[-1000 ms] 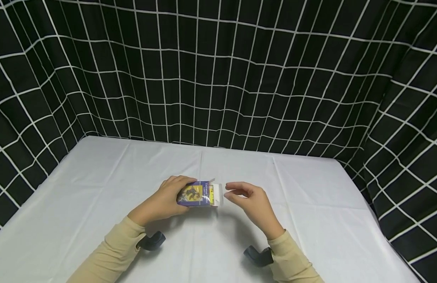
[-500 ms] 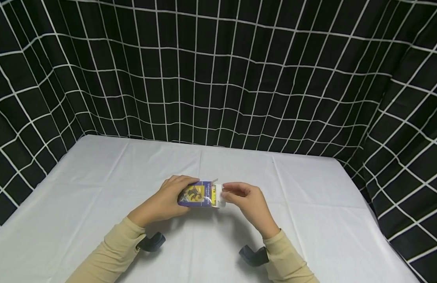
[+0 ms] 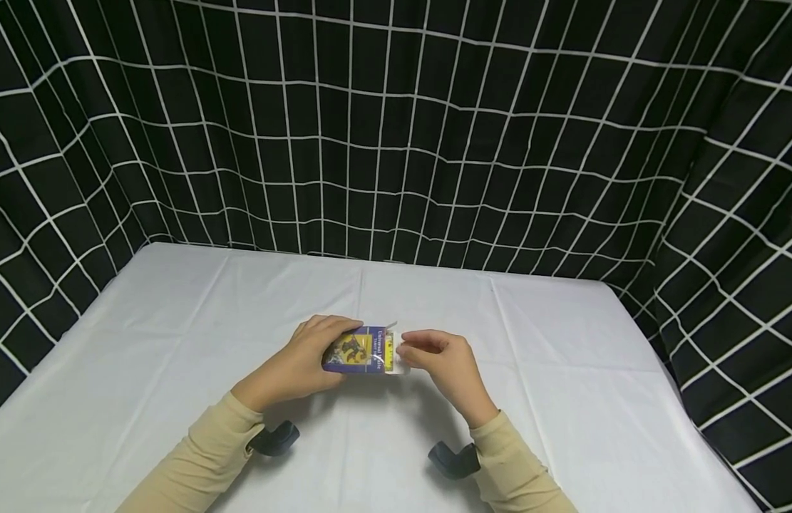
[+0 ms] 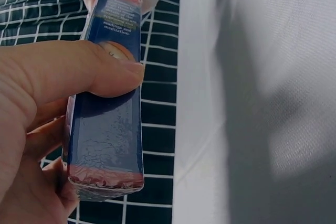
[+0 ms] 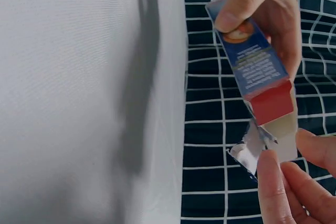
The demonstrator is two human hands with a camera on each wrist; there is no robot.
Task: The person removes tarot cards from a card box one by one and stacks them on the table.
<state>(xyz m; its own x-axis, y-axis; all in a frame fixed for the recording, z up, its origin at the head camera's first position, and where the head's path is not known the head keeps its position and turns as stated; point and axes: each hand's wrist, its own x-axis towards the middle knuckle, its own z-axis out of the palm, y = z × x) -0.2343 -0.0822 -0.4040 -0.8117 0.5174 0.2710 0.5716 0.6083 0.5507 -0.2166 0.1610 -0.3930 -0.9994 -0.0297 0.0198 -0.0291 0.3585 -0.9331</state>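
My left hand grips a blue tarot card box with yellow artwork, held over the white cloth. In the left wrist view the thumb presses along the box's narrow side. The box's right end is unfastened. A red side flap and a pale end flap stick out there, with a torn bit of clear wrapping hanging off. A yellow strip shows at the opening in the head view. My right hand is at that end, thumb and forefinger apart, fingertips right at the pale flap.
A white cloth covers the table. Black curtain with a white grid stands behind and at both sides. A dark wrist mount sits below the left wrist, and another dark mount below the right.
My right hand has moved left, from beside the box's end to the pale flap, its fingertips now overlapping it. The left hand keeps its grip on the box, nearly in place.
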